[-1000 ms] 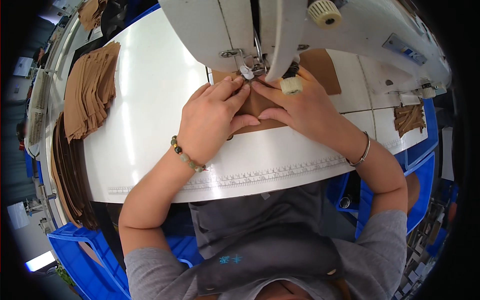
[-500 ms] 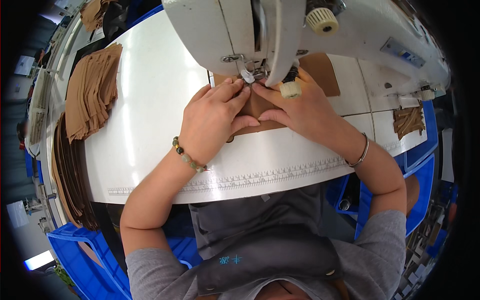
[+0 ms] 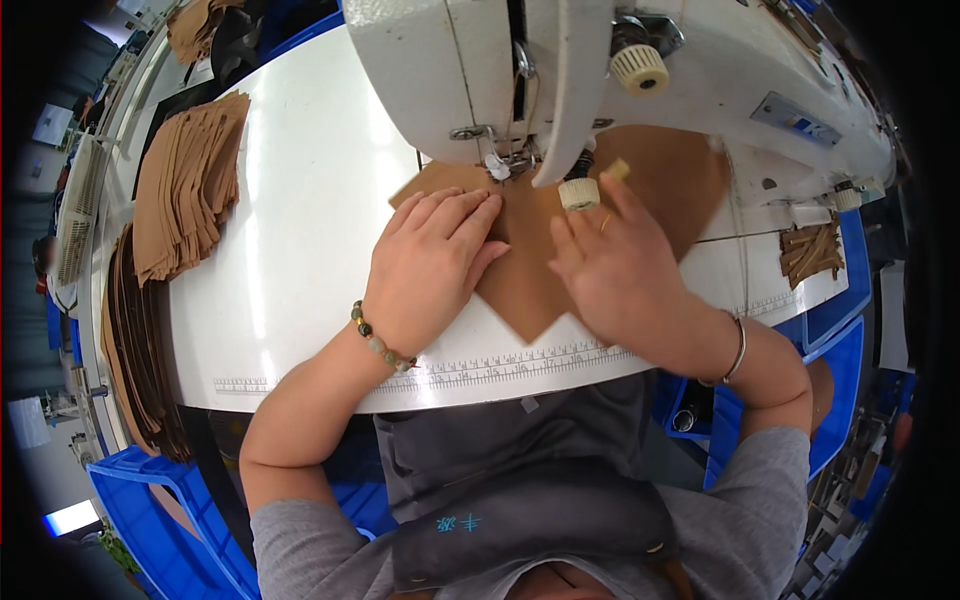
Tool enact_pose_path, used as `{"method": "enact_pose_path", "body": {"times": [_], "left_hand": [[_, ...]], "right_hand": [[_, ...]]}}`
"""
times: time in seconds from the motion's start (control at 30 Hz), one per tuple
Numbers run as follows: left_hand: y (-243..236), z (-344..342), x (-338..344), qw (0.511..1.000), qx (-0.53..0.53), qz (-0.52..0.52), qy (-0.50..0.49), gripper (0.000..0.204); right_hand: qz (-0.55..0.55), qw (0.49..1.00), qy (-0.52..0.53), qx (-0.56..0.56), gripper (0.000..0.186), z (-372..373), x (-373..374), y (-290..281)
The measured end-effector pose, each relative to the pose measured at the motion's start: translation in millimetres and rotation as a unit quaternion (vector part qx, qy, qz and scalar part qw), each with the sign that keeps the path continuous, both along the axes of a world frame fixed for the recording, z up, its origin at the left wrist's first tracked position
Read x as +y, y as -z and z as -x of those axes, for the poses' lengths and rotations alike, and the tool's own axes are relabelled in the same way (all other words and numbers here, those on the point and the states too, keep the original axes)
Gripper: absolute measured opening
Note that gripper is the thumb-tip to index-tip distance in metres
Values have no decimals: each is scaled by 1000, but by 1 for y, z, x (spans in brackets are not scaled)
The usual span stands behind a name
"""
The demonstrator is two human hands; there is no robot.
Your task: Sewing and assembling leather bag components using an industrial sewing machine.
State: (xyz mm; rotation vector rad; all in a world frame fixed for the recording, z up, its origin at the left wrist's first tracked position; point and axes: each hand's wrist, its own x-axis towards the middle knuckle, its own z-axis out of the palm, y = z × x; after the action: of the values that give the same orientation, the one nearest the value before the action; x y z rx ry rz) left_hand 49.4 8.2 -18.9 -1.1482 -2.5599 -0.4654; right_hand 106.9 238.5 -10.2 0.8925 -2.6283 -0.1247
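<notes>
A brown flat piece (image 3: pixel 530 270), perhaps leather or fabric, lies on the white table under the presser foot (image 3: pixel 505 165) of a white sewing machine (image 3: pixel 480 70). My left hand (image 3: pixel 430 250) rests palm down on the piece's left part, fingers flat and close together, thumb apart. Its fingertips sit just below the foot. My right hand (image 3: pixel 625 265) is slightly blurred over the right part of the same piece, with its fingers spread beside a cream knob (image 3: pixel 579 193). A small yellowish thing (image 3: pixel 617 169) shows at one fingertip; what it is, I cannot make out.
Stacked brown pieces (image 3: pixel 190 185) lie at the table's left, with darker strips (image 3: pixel 145 350) hanging over the edge. Small brown strips (image 3: pixel 810 250) lie at the right. Blue bins (image 3: pixel 165 500) stand below. A printed ruler (image 3: pixel 480 365) follows the front edge.
The brown piece has turned, and a corner now points toward me. My right hand has moved back from the foot toward me and right. My left hand has shifted slightly nearer me.
</notes>
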Motion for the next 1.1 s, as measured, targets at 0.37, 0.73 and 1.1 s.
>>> {"method": "enact_pose_path", "body": {"times": [0.37, 0.73, 1.1], "left_hand": [[-2, 3, -6, 999, -48, -14, 19, 72], [-6, 0, -1, 997, -35, 24, 68, 87], [-4, -10, 6, 998, -67, 10, 8, 95]], "right_hand": [[66, 993, -96, -27, 18, -13, -15, -15], [63, 993, -12, -101, 16, 7, -14, -8], [87, 973, 18, -213, 68, 49, 10, 8]]}}
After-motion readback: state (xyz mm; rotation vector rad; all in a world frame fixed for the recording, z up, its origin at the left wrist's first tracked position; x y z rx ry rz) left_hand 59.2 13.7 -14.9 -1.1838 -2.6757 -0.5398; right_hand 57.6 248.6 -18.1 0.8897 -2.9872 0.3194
